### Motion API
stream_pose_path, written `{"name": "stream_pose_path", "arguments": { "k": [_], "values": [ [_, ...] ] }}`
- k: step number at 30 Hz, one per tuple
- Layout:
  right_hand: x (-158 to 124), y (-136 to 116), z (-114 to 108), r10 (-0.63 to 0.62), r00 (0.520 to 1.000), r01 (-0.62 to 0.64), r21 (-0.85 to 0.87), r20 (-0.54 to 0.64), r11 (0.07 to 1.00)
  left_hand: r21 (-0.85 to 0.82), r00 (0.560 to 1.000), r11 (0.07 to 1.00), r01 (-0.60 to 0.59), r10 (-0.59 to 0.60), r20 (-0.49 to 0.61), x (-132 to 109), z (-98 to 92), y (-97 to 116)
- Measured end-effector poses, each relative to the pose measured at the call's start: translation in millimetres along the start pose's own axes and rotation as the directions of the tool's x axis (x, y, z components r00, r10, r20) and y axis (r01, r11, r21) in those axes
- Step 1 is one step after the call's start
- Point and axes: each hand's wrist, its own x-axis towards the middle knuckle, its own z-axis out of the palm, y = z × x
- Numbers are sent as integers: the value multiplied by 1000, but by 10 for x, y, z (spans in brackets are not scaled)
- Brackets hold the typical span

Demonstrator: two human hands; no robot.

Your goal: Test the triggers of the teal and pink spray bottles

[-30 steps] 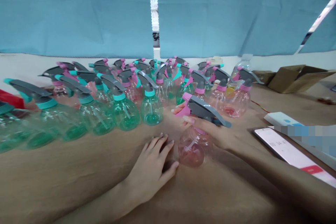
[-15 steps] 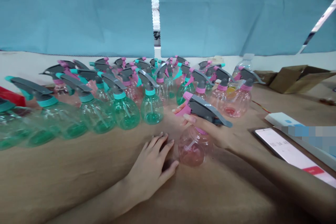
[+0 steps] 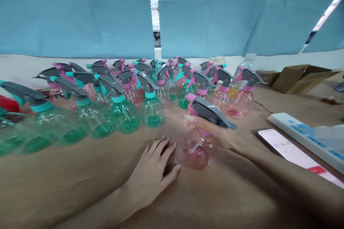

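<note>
My right hand (image 3: pixel 209 127) is closed around the neck of a pink spray bottle (image 3: pixel 197 154), below its grey and pink trigger head. The bottle is clear pink plastic with a dip tube inside, and its base appears to rest on the table. To its left, my left hand (image 3: pixel 154 164) lies palm down on the brown table (image 3: pixel 94 186), fingers spread, holding nothing. Ahead of it stands a green spray bottle (image 3: pixel 152 111) with a turquoise collar. Another pink spray bottle (image 3: pixel 243 102) is beyond my right hand.
Several more green and pink spray bottles (image 3: pixel 125 114) fill the back and left. At right lie a phone (image 3: pixel 292 150) with a timer on it and a white power strip (image 3: pixel 301 128). Behind them is an open cardboard box (image 3: pixel 292 78). A blue cloth (image 3: pixel 80 14) hangs behind.
My right fingers have drawn in closer around the pink bottle's trigger and neck. The whole view has shifted slightly; my left hand keeps its place on the table.
</note>
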Motion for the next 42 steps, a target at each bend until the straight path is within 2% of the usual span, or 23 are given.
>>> {"name": "stream_pose_path", "arguments": {
  "k": [7, 13, 18, 25, 32, 38, 42],
  "values": [
    [2, 7, -4, -6, 1000, 6, 25, 21, 1000, -6, 1000, 1000, -7, 7, -7, 5, -1, -3],
    [5, -11, 60, 5, 990, -22, -128, -138, 992, -13, 1000, 1000, 0, -1, -20, 3, 3, -2],
    [1, 35, 80, -18, 978, -12, -141, -208, 990, -38, 1000, 999, -5, 5, -12, 0, -8, 0],
    [3, 152, 69, 30, 992, -49, -152, -124, 987, -36, 1000, 999, -2, 2, -3, 6, -10, -2],
    [13, 272, 79, 41, 991, -54, -100, -127, 994, -30, 1000, 1000, 6, -5, 6, -6, 3, 1],
    [15, 228, 104, 52, 997, -53, -23, -54, 998, -27, 1000, 1000, 2, -2, 5, 9, -5, -1],
    [20, 156, 109, 55, 997, -54, 14, -51, 998, -28, 1000, 1000, 6, -5, 13, 7, 7, -13]
  ]
}}
